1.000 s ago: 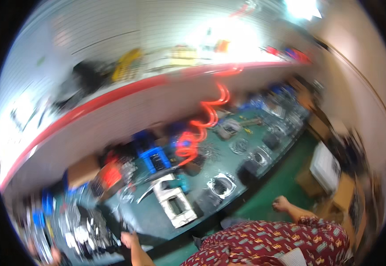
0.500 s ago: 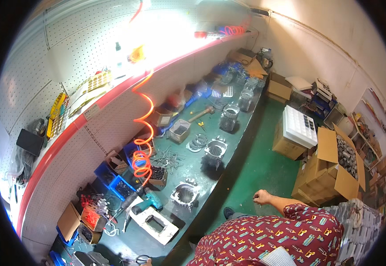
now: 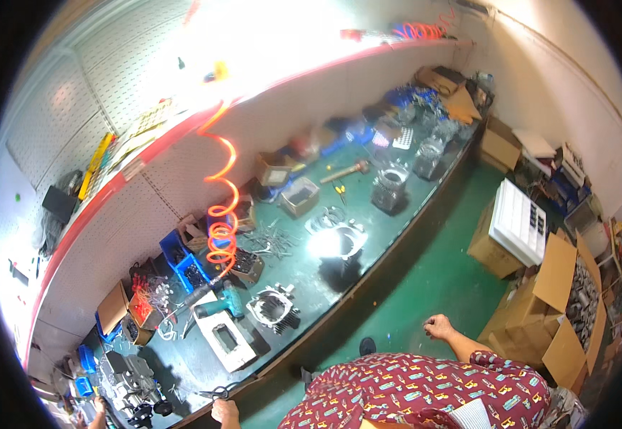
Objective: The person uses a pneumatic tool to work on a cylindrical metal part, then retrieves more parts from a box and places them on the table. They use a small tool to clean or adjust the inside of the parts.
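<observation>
At the lower edge, my left hand (image 3: 226, 412) is beside the bench edge, just below a pair of black-handled scissors (image 3: 219, 392). Its fingers look curled, and whatever they may hold is hidden. Out over the green floor, my right hand (image 3: 438, 327) is held away from the bench with bent fingers drawn together. Anything inside it is too small to make out. Closest to my left hand on the bench are a white block with a rectangular opening (image 3: 243, 356), a teal power drill (image 3: 214, 307) lying across it, and a finned metal housing (image 3: 271, 309).
More finned housings (image 3: 389, 187) stand along the green bench (image 3: 304, 286). An orange coiled hose (image 3: 221, 232) hangs above small parts boxes (image 3: 246, 264). Another person's hand (image 3: 98, 413) is near a dark metal assembly (image 3: 128, 386). Open cartons (image 3: 525, 322) with metal parts stand at right.
The view has shifted, bringing the bench's near end and another person's hand into sight. More of my left hand shows beside the scissors. My right hand stays over the floor, fingers still bent.
</observation>
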Action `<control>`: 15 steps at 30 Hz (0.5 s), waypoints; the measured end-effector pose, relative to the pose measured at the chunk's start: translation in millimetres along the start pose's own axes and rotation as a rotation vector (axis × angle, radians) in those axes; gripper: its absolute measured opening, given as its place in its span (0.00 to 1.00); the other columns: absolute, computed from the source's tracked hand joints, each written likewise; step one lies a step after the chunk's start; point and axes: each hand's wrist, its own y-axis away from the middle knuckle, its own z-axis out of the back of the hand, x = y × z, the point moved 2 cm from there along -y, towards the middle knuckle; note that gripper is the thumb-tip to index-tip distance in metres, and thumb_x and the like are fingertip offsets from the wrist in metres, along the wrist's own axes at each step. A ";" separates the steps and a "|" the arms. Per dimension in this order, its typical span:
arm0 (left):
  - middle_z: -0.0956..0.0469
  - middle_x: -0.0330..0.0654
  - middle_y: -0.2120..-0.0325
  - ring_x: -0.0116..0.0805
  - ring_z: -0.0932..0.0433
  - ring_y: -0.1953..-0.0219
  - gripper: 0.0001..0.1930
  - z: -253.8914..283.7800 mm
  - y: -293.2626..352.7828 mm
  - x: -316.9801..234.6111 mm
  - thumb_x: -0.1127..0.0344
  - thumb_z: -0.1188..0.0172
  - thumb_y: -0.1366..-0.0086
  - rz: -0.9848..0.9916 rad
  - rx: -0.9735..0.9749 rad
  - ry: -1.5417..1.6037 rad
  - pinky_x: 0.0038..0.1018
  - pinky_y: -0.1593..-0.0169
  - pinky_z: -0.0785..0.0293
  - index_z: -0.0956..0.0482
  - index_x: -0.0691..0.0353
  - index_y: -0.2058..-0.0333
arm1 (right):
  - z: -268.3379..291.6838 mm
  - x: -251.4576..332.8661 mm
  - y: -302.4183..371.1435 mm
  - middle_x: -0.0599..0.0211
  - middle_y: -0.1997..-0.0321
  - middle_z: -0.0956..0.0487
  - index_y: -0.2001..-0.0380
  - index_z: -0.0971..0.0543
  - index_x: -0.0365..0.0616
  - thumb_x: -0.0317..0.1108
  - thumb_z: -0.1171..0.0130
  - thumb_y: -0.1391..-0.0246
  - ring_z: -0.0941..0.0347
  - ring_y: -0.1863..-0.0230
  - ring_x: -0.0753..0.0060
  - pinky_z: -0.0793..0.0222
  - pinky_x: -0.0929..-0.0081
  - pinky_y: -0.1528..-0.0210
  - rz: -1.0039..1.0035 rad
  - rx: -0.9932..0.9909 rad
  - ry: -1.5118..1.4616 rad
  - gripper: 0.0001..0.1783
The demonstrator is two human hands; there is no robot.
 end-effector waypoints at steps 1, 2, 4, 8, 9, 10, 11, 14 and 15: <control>0.14 0.46 0.58 0.44 0.14 0.54 0.16 6.7 14.8 -1.8 0.55 0.38 0.39 -0.042 0.022 -0.072 0.38 0.49 0.19 0.13 0.59 0.59 | 5.1 -14.1 0.7 0.60 0.73 0.14 0.64 0.13 0.37 0.34 0.36 0.50 0.17 0.74 0.70 0.19 0.67 0.69 -0.005 -0.001 0.057 0.13; 0.14 0.46 0.58 0.44 0.15 0.53 0.17 15.0 27.6 -3.2 0.55 0.38 0.39 -0.086 0.044 -0.147 0.37 0.49 0.19 0.13 0.60 0.58 | 7.0 -25.1 -5.0 0.58 0.73 0.14 0.66 0.13 0.38 0.34 0.36 0.51 0.17 0.75 0.68 0.18 0.67 0.68 -0.060 0.061 0.146 0.12; 0.14 0.47 0.55 0.44 0.16 0.50 0.19 35.3 54.0 -6.2 0.54 0.39 0.39 -0.152 0.089 -0.238 0.34 0.47 0.20 0.13 0.59 0.55 | 1.8 -45.1 -2.4 0.59 0.74 0.14 0.66 0.13 0.39 0.34 0.37 0.51 0.17 0.76 0.69 0.19 0.68 0.68 -0.095 0.019 0.012 0.12; 0.15 0.49 0.53 0.44 0.17 0.48 0.22 46.9 98.6 -21.6 0.49 0.39 0.38 -0.325 0.223 -0.456 0.36 0.45 0.22 0.13 0.60 0.54 | -4.2 -51.0 -18.0 0.59 0.72 0.14 0.62 0.14 0.37 0.32 0.37 0.48 0.17 0.74 0.70 0.19 0.70 0.72 -0.106 0.041 -0.071 0.12; 0.15 0.50 0.53 0.46 0.17 0.48 0.24 40.9 102.5 -29.2 0.47 0.39 0.39 -0.401 0.259 -0.484 0.39 0.45 0.22 0.14 0.60 0.53 | -5.0 -51.1 -17.7 0.59 0.70 0.14 0.61 0.14 0.36 0.31 0.37 0.47 0.17 0.72 0.70 0.18 0.70 0.72 -0.112 0.050 -0.080 0.12; 0.15 0.49 0.53 0.46 0.17 0.48 0.23 47.6 116.3 -47.5 0.47 0.39 0.39 -0.473 0.306 -0.510 0.39 0.46 0.22 0.13 0.58 0.54 | -6.5 -58.3 -18.5 0.60 0.68 0.14 0.60 0.14 0.38 0.31 0.37 0.47 0.16 0.70 0.70 0.18 0.70 0.71 -0.123 0.038 -0.179 0.13; 0.15 0.49 0.53 0.46 0.17 0.48 0.22 55.1 131.4 -72.8 0.48 0.38 0.39 -0.545 0.350 -0.530 0.39 0.46 0.21 0.13 0.56 0.54 | -5.6 -57.5 -15.3 0.60 0.68 0.14 0.59 0.14 0.38 0.31 0.37 0.47 0.17 0.70 0.71 0.18 0.70 0.71 -0.126 0.036 -0.198 0.13; 0.16 0.53 0.55 0.51 0.17 0.51 0.23 58.4 152.4 -152.0 0.44 0.41 0.38 -0.855 0.356 -0.412 0.44 0.48 0.22 0.14 0.58 0.57 | -5.4 -38.0 -14.3 0.59 0.68 0.15 0.59 0.15 0.35 0.31 0.36 0.46 0.17 0.69 0.71 0.18 0.71 0.70 -0.055 0.006 -0.220 0.13; 0.16 0.55 0.56 0.53 0.17 0.52 0.23 56.4 158.0 -183.3 0.44 0.42 0.38 -0.968 0.333 -0.366 0.46 0.48 0.22 0.14 0.58 0.59 | -7.2 -30.7 -11.4 0.59 0.67 0.15 0.59 0.16 0.35 0.31 0.36 0.45 0.17 0.68 0.71 0.18 0.71 0.70 -0.063 0.002 -0.288 0.13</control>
